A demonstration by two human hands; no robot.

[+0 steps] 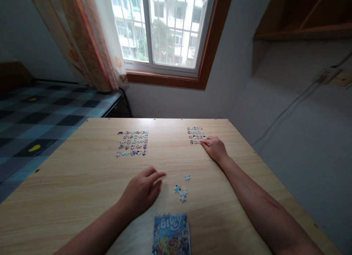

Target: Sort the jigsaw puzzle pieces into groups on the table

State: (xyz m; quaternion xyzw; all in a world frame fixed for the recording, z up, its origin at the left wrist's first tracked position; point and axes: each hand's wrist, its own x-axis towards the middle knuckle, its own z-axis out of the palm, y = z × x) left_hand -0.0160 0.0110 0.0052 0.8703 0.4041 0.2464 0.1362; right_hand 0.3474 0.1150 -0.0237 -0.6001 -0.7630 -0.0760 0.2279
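My left hand (143,191) rests on the wooden table (82,181), fingers loosely curled and slightly apart, holding nothing. Just right of it lie three loose puzzle pieces (182,189). My right hand (214,147) reaches far across the table, its fingertips pinched at the edge of a small group of puzzle pieces (195,135); whether it grips one I cannot make out. A bigger spread of pieces (132,143) lies in rows at the far left. A blue puzzle card (171,235) with cartoon art sits at the near edge.
A bed with a checked blue cover (35,119) stands left of the table. A window (162,28) with a curtain (88,39) is behind. A grey wall with a cable and socket (327,75) runs along the right.
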